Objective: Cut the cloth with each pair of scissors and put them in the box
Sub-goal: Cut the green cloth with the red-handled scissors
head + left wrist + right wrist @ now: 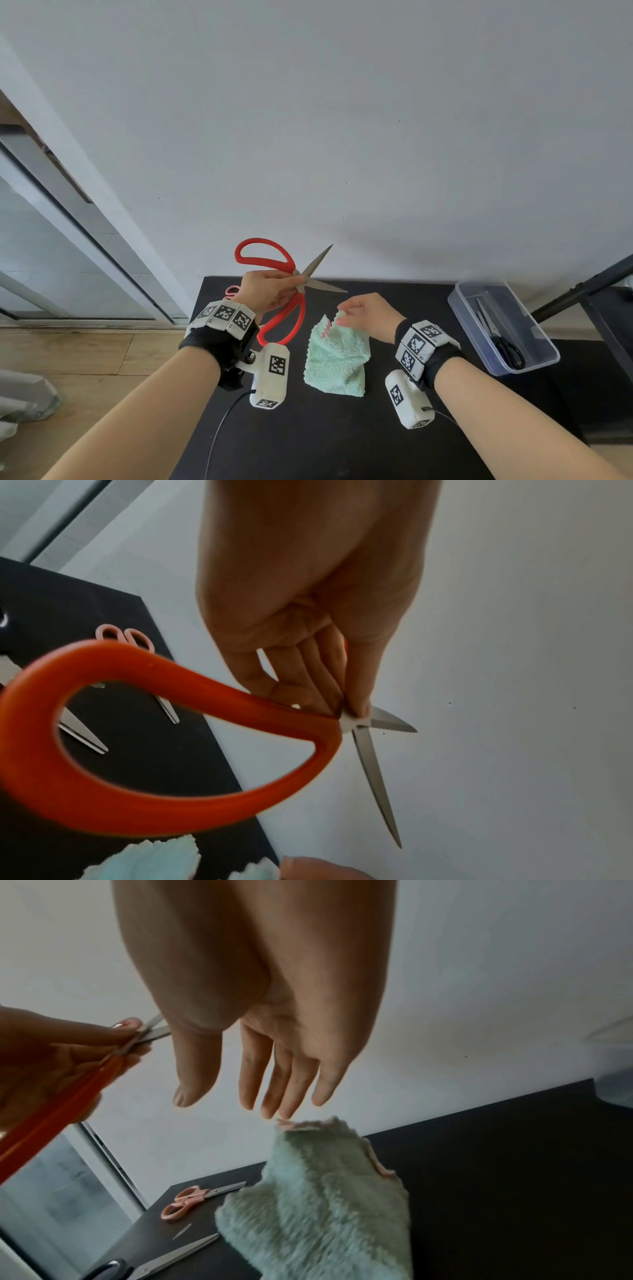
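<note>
The cloth [337, 356] is lying mid-counter [342, 428]. At its 12 o'clock the right hand [364, 315], fingers straight, is holding nothing. At 10 o'clock the left hand [270, 289] is pinching the red scissors [274, 291] at the pivot, blades wide; better to re-grip through the loops. The box [507, 325] is waiting at 3 o'clock.

Left hand [265, 291] raised, fingers pinched; right hand [364, 317] lower, fingers straight.

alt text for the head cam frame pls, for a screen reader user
The left hand holds red scissors aloft near the pivot, blades apart, above a black table. The right hand, fingers relaxed, hovers at a raised mint cloth. A clear box at right holds black scissors.
</note>
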A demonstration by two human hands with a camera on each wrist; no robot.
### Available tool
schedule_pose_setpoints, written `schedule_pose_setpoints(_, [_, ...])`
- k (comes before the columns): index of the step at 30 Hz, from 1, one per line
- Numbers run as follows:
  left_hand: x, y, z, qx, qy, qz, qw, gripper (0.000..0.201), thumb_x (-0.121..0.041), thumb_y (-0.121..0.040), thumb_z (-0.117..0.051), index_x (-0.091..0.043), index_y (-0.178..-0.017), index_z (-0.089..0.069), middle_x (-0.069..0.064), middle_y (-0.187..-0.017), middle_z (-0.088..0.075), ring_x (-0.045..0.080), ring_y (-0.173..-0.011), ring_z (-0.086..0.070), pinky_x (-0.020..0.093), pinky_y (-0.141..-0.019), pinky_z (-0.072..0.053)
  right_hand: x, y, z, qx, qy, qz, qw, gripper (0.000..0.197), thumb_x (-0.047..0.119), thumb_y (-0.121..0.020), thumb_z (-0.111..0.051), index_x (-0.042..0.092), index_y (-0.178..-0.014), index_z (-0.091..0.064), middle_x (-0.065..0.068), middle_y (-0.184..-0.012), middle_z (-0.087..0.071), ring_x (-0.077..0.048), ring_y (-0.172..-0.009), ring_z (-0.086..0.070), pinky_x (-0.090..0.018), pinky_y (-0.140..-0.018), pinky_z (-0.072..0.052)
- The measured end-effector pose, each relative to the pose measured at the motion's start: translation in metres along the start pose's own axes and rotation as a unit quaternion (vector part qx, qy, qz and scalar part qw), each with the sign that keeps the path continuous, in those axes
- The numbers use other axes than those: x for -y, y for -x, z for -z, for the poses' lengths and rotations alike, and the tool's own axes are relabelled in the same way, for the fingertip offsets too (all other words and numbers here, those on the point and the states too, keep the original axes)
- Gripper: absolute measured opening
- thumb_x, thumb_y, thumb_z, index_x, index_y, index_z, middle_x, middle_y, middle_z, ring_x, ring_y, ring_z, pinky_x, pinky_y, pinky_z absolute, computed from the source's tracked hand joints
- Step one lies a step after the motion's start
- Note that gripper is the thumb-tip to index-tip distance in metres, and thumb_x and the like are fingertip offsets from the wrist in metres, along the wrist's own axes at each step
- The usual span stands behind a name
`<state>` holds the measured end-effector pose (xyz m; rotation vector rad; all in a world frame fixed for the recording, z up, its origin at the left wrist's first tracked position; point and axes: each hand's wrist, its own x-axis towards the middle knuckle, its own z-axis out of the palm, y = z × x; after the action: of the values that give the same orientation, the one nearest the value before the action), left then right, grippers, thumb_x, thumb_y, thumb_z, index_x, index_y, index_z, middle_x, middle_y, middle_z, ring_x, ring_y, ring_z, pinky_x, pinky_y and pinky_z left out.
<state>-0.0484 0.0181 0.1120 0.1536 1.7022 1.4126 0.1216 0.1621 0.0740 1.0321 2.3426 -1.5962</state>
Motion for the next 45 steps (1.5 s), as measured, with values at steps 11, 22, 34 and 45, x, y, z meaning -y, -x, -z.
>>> schedule_pose_setpoints(11, [-0.003, -0.007, -0.015, 0.006, 0.084, 0.013, 0.996, 0.027, -0.016, -0.075, -0.079, 0.001, -0.095, -0.072, 0.017, -0.089, -0.065, 0.019, -0.069, -0.056, 0.021, -0.059, -0.053, 0.035, 0.014, -0.032, -0.022, -0.201, 0.029, 0.979, 0.024, 0.021, -0.078, -0.077, 0.008, -0.098, -0.072, -0.007, -0.09, -0.074, -0.009, -0.081, -0.07, -0.019, -0.074, -0.055])
schedule_pose_setpoints(22, [0.001, -0.004, -0.007, 0.011, 0.109, 0.004, 0.994, 0.033, -0.024, -0.077, -0.076, -0.007, -0.105, -0.071, 0.009, -0.1, -0.073, 0.017, -0.09, -0.07, 0.027, -0.078, -0.051, 0.047, 0.018, -0.033, -0.04, -0.28, 0.045, 0.958, 0.018, -0.003, -0.079, -0.071, -0.006, -0.097, -0.067, -0.022, -0.086, -0.07, -0.025, -0.076, -0.07, -0.028, -0.071, -0.059])
schedule_pose_setpoints(34, [0.018, -0.002, 0.049, -0.07, 0.06, 0.001, 0.996, 0.066, -0.018, -0.087, -0.068, -0.015, -0.143, -0.035, 0.015, -0.119, -0.063, 0.026, -0.097, -0.066, 0.036, -0.082, -0.05, 0.032, 0.025, -0.019, -0.028, -0.191, 0.012, 0.981, 0.021, -0.001, -0.083, -0.068, -0.003, -0.104, -0.069, -0.018, -0.091, -0.072, -0.023, -0.083, -0.072, -0.029, -0.076, -0.059])
schedule_pose_setpoints(45, [0.02, 0.006, 0.053, -0.007, -0.035, -0.042, 0.998, 0.02, 0.0, -0.088, -0.06, 0.002, -0.107, -0.066, 0.015, -0.094, -0.072, 0.017, -0.064, -0.07, 0.024, -0.057, -0.055, 0.035, 0.029, -0.018, -0.049, -0.222, 0.014, 0.974, 0.018, -0.002, -0.083, -0.067, -0.004, -0.101, -0.069, -0.019, -0.091, -0.072, -0.022, -0.082, -0.072, -0.027, -0.073, -0.059])
